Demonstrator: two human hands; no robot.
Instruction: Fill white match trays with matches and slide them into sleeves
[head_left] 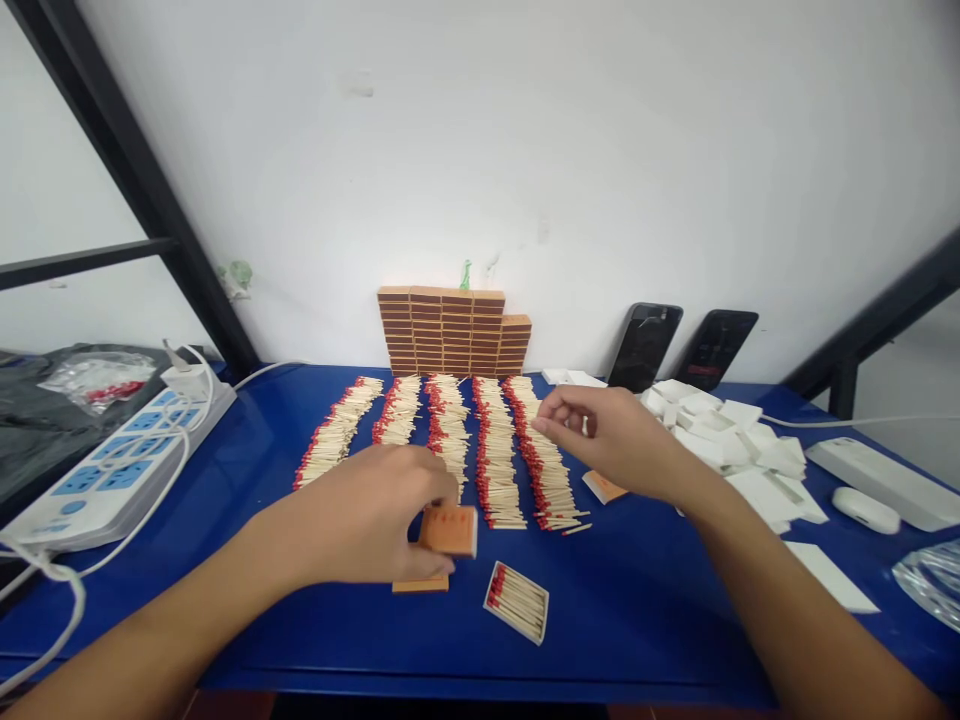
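My left hand grips an orange matchbox between thumb and fingers, above the blue table. Just under it lies another orange matchbox, partly covered. To the right of that hand sits a white matchbox tray filled with red-tipped matches. My right hand hovers by the upper part of the rightmost row of matches, its fingers curled in a pinch; whether anything is between the fingertips cannot be made out. Below that hand an orange-and-white matchbox piece rests on the table.
Several rows of loose matches stretch back toward stacked matchboxes at the wall. White empty trays pile up on the right, near two phones and a white earbud case. A power strip with cables lies left.
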